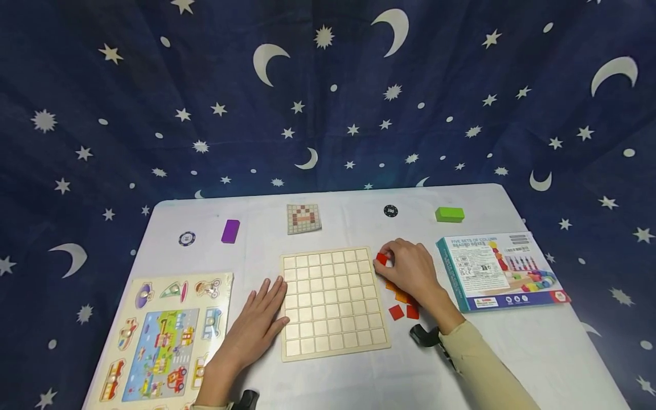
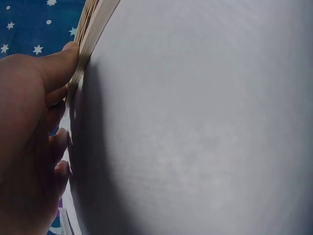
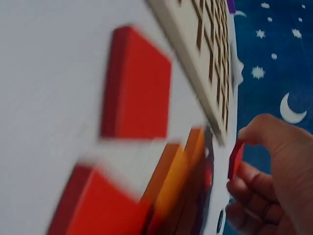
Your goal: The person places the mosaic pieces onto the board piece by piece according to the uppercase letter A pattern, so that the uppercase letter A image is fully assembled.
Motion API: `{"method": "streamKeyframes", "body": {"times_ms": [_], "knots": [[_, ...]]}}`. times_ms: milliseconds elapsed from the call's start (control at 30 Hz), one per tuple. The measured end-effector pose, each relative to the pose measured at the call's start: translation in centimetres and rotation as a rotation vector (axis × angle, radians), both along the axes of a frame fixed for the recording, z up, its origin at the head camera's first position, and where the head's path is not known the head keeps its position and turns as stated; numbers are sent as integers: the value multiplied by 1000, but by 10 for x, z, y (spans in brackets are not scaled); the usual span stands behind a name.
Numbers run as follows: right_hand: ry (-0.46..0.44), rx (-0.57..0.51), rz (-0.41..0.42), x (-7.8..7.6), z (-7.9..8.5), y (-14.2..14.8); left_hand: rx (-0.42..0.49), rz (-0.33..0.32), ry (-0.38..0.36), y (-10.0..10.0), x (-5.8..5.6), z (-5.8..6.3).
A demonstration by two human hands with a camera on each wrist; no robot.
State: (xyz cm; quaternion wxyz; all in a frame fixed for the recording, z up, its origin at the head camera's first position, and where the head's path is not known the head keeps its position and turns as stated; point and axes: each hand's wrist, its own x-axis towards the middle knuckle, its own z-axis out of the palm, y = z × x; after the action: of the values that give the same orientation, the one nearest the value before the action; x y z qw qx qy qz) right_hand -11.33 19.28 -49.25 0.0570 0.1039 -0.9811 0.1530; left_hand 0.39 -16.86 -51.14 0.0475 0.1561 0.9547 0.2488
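Note:
A pale wooden board (image 1: 335, 304) with a grid of square cells lies flat in the middle of the table. My left hand (image 1: 256, 322) rests at its left edge, fingers stretched out, fingertips and thumb touching the rim. Just off the board's upper right corner, my right hand (image 1: 410, 267) pinches a red square tile (image 3: 236, 157) between thumb and fingers. Under and below that hand lie orange tiles (image 1: 402, 296), partly hidden by it, and two loose red tiles (image 1: 396, 312) nearer me. In the right wrist view the tile stands tilted on edge in the fingers.
A pattern card (image 1: 303, 218) lies behind the board, between a purple block (image 1: 230, 231) and a black chip (image 1: 390, 210). Another chip (image 1: 187, 238) and a picture puzzle (image 1: 159, 353) are at left. A green block (image 1: 450, 214) and a boxed set (image 1: 504, 272) sit at right.

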Motion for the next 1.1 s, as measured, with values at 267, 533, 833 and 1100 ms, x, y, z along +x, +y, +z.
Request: {"method": "streamKeyframes", "body": {"times_ms": [267, 533, 833, 1100], "knots": [[58, -37, 171, -12, 0, -47, -2, 3, -24, 1, -2, -2], [48, 4, 276, -21, -4, -86, 4, 9, 28, 1, 1, -4], [11, 56, 310, -24, -9, -102, 3, 11, 16, 0, 2, -4], [-39, 4, 301, -22, -7, -103, 18, 13, 42, 1, 3, -6]]}}
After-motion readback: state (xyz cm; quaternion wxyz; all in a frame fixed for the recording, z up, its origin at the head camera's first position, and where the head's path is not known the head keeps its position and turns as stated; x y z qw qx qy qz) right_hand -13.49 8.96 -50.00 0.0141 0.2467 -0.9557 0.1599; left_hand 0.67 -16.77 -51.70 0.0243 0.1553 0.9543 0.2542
